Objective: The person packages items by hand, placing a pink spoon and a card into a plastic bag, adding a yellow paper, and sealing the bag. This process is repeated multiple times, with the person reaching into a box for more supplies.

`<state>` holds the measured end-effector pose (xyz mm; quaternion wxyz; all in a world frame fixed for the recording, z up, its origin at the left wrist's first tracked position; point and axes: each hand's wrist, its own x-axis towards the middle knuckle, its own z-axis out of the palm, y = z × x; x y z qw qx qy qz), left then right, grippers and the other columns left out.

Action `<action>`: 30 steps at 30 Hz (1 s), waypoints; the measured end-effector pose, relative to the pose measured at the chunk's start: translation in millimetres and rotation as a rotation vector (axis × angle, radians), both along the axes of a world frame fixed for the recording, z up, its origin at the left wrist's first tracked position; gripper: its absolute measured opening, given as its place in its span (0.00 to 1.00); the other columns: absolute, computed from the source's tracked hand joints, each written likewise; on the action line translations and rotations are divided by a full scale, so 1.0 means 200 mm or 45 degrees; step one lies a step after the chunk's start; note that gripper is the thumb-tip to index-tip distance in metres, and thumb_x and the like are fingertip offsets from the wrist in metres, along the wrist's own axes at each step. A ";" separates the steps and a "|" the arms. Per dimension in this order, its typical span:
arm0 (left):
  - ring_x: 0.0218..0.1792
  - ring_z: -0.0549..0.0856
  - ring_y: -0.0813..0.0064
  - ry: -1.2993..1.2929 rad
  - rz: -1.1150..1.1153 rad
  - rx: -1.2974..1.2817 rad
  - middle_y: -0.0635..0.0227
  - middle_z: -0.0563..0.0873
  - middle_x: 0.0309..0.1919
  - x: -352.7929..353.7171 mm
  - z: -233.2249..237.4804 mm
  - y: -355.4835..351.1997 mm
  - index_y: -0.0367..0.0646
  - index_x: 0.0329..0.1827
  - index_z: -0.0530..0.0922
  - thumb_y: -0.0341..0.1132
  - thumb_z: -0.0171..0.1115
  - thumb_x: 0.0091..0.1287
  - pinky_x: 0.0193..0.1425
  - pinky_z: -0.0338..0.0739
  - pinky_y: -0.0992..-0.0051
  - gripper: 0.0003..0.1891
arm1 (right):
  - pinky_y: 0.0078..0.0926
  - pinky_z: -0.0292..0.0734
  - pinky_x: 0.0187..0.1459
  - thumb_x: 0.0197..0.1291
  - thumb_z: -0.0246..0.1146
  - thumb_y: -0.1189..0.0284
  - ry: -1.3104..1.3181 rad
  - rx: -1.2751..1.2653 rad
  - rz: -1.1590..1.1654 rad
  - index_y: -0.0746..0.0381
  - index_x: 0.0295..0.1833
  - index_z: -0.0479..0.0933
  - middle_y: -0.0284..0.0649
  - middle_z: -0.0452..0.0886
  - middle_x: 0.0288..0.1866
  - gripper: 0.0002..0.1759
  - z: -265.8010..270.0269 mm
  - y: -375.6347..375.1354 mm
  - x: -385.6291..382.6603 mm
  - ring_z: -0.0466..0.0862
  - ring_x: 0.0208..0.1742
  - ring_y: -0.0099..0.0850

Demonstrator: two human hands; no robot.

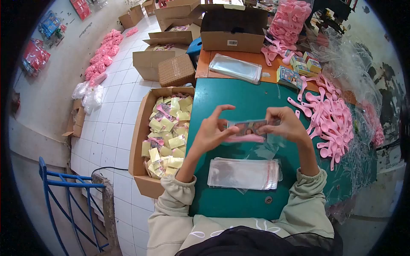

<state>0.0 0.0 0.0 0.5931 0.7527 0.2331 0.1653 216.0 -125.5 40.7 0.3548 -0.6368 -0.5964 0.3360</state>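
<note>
Green counter [243, 93]: stood before the person, with an orange-brown section along its far end.
Clear packet [239, 126]: was above the middle of the counter, between both hands; a printed card [253, 128] and a pink spoon [244, 138] showed with it, but blur hid how far inside they sat.
Left hand [214, 130]: grasped the packet's left end by the thumb, the index finger raised.
Right hand [283, 123]: pinched the packet's right end, fingers bent.
Near bags [241, 173]: lay stacked flat on the counter, nearer than the hands.
Far bags [235, 67]: lay on the orange-brown section.
Spoon pile [333, 123]: spread over the counter's right side.
Card stacks [290, 77]: stood at the far right, beside spoons.
Cardboard box [149, 186]: sat open left of the counter, full of yellow-and-clear packs [171, 143] and some pink spoons.
Blue metal rails [70, 184]: rose at the near left.
</note>
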 end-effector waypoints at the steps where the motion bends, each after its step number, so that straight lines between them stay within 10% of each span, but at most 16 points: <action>1: 0.32 0.84 0.77 -0.190 0.003 -0.178 0.61 0.86 0.36 -0.02 -0.03 0.01 0.47 0.68 0.56 0.34 0.69 0.58 0.38 0.78 0.81 0.38 | 0.18 0.63 0.24 0.51 0.71 0.66 0.101 -0.065 -0.064 0.63 0.29 0.76 0.28 0.73 0.20 0.13 0.01 0.00 -0.01 0.71 0.24 0.17; 20: 0.40 0.83 0.80 -0.536 0.365 -0.622 0.64 0.84 0.40 0.02 -0.11 -0.06 0.36 0.62 0.66 0.29 0.64 0.62 0.45 0.79 0.81 0.26 | 0.13 0.65 0.21 0.53 0.70 0.69 0.579 0.072 -0.257 0.64 0.26 0.74 0.32 0.77 0.22 0.13 -0.09 0.08 -0.06 0.73 0.22 0.16; 30: 0.41 0.82 0.83 -0.380 0.234 -0.572 0.66 0.84 0.42 0.02 -0.12 -0.06 0.32 0.53 0.75 0.29 0.62 0.64 0.47 0.77 0.84 0.16 | 0.14 0.69 0.25 0.54 0.68 0.71 0.261 0.135 -0.200 0.66 0.28 0.76 0.32 0.77 0.23 0.11 -0.08 0.08 -0.05 0.74 0.24 0.16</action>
